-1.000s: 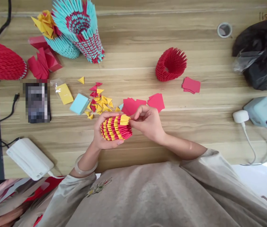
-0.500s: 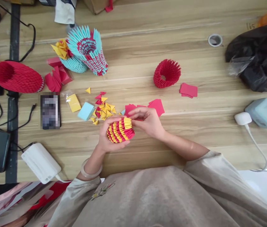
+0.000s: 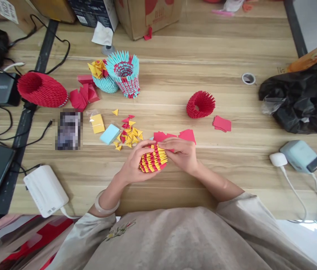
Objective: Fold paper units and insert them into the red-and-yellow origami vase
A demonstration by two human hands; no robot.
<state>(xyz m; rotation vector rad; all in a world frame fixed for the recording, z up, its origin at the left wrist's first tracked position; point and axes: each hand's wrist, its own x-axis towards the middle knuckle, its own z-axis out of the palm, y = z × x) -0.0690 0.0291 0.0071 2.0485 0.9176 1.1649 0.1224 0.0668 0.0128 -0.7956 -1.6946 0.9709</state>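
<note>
1. Paper ball point(image 3: 153, 160), striped red and yellow, is held over the near part of the surface point(image 3: 231, 176); its side is wrapped by the curled fingers of the left hand point(image 3: 132, 165).
2. Its upper right edge is met by the bent fingers of the right hand point(image 3: 185, 150), kept close together; whether a piece is pinched there cannot be told.
3. Little weight is to be expected; the folds are probably stiff, but could be crushed or sprung apart by a hard squeeze. Good grip should be given by the ridged side.
4. It is best taken gently around the middle.
5. Beyond, folded pieces point(image 3: 132, 135) are scattered, and red sheets point(image 3: 187, 135) are laid near the right hand.
</note>
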